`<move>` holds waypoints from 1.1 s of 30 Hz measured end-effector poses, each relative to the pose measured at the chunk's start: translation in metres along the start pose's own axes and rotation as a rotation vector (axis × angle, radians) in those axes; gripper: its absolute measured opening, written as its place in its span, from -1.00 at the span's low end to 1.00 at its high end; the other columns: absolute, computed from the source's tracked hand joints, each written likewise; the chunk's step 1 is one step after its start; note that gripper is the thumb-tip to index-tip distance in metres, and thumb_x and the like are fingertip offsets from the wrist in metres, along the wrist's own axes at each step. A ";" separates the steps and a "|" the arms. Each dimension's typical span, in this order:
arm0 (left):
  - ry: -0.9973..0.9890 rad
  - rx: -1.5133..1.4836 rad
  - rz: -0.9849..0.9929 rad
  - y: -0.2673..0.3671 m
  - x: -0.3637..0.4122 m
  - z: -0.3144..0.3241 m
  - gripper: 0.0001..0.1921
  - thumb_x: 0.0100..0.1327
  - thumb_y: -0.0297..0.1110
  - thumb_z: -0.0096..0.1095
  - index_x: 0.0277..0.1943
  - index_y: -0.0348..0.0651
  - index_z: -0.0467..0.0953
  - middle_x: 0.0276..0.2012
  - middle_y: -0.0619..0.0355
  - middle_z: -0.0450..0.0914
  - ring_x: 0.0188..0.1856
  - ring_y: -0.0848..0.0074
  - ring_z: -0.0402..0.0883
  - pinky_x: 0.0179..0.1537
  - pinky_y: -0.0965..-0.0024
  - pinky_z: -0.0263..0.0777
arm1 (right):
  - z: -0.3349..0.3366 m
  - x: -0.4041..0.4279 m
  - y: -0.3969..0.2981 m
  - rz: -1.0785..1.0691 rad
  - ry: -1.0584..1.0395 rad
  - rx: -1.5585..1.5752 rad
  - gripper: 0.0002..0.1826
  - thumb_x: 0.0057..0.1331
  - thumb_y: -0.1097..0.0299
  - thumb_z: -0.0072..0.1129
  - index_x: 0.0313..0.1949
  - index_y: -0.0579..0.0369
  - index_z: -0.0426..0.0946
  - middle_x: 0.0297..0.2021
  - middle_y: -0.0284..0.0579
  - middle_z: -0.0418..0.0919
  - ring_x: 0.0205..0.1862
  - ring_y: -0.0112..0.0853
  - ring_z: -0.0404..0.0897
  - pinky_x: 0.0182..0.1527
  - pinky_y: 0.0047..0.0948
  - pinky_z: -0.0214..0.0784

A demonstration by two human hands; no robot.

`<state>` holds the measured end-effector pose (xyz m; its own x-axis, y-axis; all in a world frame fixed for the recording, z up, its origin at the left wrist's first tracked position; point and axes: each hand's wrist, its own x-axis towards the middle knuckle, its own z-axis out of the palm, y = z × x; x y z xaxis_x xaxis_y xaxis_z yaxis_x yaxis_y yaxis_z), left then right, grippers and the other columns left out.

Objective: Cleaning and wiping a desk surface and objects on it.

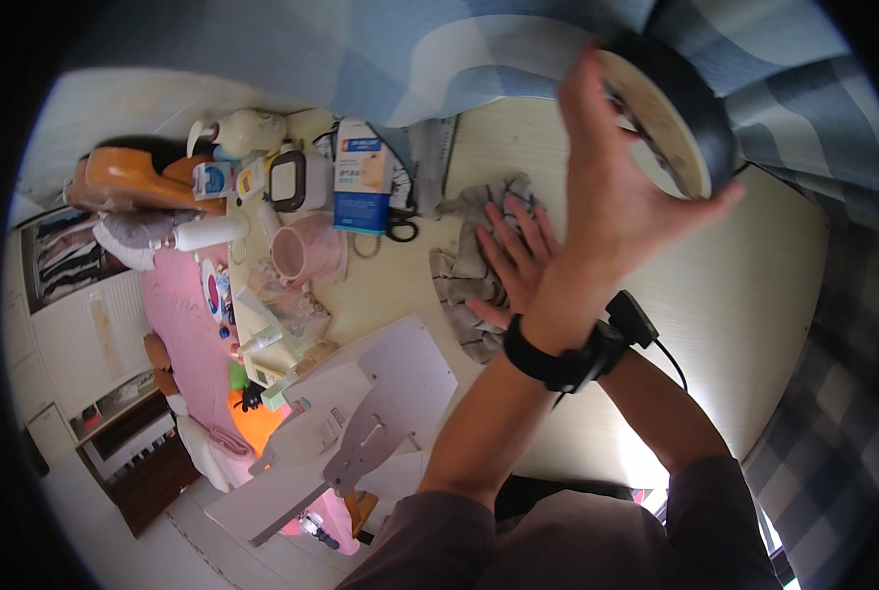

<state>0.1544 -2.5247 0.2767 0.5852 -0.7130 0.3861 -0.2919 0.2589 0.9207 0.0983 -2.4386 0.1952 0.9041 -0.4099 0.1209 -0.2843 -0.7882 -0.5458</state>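
My left hand [616,177], with a black band and a small device at the wrist, is raised over the table at the upper right. Its fingers and thumb span the rim of a round black object [694,110] with a beige face, which is tilted on edge. My forearms cross. Below and to the left, my right hand [520,265] lies flat with spread fingers on a crumpled grey-brown cloth with dark lines [458,284], which rests on the pale wooden tabletop [734,295]. Part of the right hand is hidden behind the left wrist.
Left on the table stand a blue-and-white packet [362,177], a pink mug [292,251], a pump bottle [248,133] and a white bottle [211,232]. Black scissor handles [402,231] lie beside the packet. A folding grey-white stand [410,369] is nearer me. Checked curtains [801,413] border the table.
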 end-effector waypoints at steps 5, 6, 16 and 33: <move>0.024 0.092 0.067 0.016 -0.011 0.010 0.34 -0.40 -0.31 0.75 0.44 -0.35 -0.09 0.25 -0.34 0.13 0.15 -0.16 0.46 -0.04 0.08 0.64 | -0.007 0.006 0.001 -0.114 -0.037 0.010 0.04 0.02 -0.36 0.30 0.37 0.03 0.35 0.49 0.11 0.07 0.54 0.11 -0.12 0.49 0.29 -0.31; 0.020 0.081 0.048 0.017 -0.012 0.009 0.37 -0.41 -0.29 0.77 0.46 -0.32 -0.12 0.26 -0.27 0.14 0.15 -0.05 0.46 -0.07 0.14 0.63 | -0.004 0.009 0.000 -0.121 -0.036 -0.033 0.02 -0.02 -0.33 0.33 0.37 -0.04 0.38 0.49 0.07 0.08 0.54 0.11 -0.12 0.48 0.31 -0.31; 0.016 0.173 0.061 0.021 -0.005 -0.004 0.31 -0.43 -0.29 0.76 0.40 -0.35 -0.04 0.20 -0.30 0.16 0.03 -0.07 0.58 -0.10 0.12 0.67 | -0.005 0.078 0.059 -0.054 0.132 -0.247 -0.20 0.10 -0.21 0.23 0.14 0.21 0.57 0.42 -0.04 0.22 0.48 0.00 0.05 0.51 0.10 -0.20; -0.039 0.253 0.098 0.030 -0.010 0.027 0.29 -0.41 -0.24 0.74 0.39 -0.39 -0.02 0.16 -0.27 0.24 0.04 -0.04 0.57 -0.06 0.14 0.64 | -0.107 0.008 0.130 0.295 0.515 -0.399 -0.32 0.26 -0.10 0.07 0.11 0.30 0.56 0.36 0.01 0.33 0.41 0.00 0.19 0.48 0.04 -0.05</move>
<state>0.1197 -2.5276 0.2988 0.5165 -0.7187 0.4656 -0.5281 0.1607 0.8338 0.0347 -2.5930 0.2138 0.5343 -0.7188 0.4447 -0.6776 -0.6788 -0.2831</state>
